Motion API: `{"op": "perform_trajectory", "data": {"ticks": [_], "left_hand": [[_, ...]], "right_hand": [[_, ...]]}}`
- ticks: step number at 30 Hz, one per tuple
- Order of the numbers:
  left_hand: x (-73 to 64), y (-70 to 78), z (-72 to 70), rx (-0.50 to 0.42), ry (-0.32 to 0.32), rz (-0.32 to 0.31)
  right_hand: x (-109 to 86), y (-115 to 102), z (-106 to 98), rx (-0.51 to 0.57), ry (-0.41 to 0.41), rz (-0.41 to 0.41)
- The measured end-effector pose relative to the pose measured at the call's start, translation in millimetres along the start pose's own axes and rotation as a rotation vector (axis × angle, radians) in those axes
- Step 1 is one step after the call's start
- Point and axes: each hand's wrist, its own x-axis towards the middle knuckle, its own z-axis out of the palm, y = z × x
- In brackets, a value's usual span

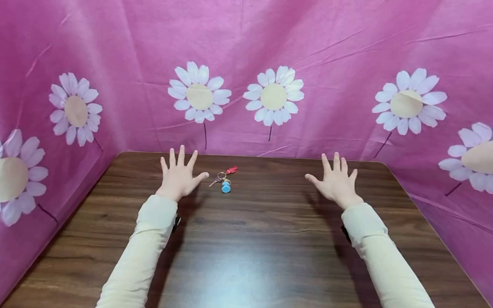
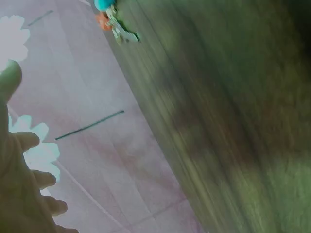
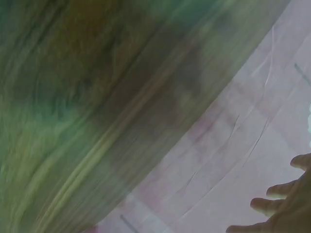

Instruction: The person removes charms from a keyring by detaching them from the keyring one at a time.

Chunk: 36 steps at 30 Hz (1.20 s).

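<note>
A key (image 1: 215,182) on a ring lies near the far side of the table, together with a red charm (image 1: 231,170) and a round blue charm (image 1: 226,187). Just left of this bunch is my left hand (image 1: 177,177), held above the table with fingers spread and nothing in it. My right hand (image 1: 335,183) hovers well to the right of the keys, its fingers also spread, and holds nothing. In the left wrist view the blue charm (image 2: 104,4) and the key (image 2: 127,34) show at the top edge, somewhat blurred.
The dark wood-grain table (image 1: 259,246) reflects a bright patch of light near its front. A pink cloth (image 1: 243,30) printed with white daisies stands behind the table and along both sides. Dark bands are partly visible at both cuffs.
</note>
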Motion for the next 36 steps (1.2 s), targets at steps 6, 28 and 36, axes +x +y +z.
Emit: {"op": "perform_trajectory", "data": {"ticks": [6, 28, 36], "left_hand": [[-13.7, 3.9, -1.1, -0.030, 0.093, 0.089], [-30.2, 2.7, 23.9, -0.475, 0.105, 0.188], [11.3, -4.7, 55.3, -0.554, -0.036, 0.111]], "right_hand": [[-6.3, -25.7, 15.4, 0.076, 0.142, -0.161], [14.3, -148.0, 68.5, 0.249, -0.024, -0.467], [47.6, -186.7, 89.4, 0.291, -0.097, -0.396]]}}
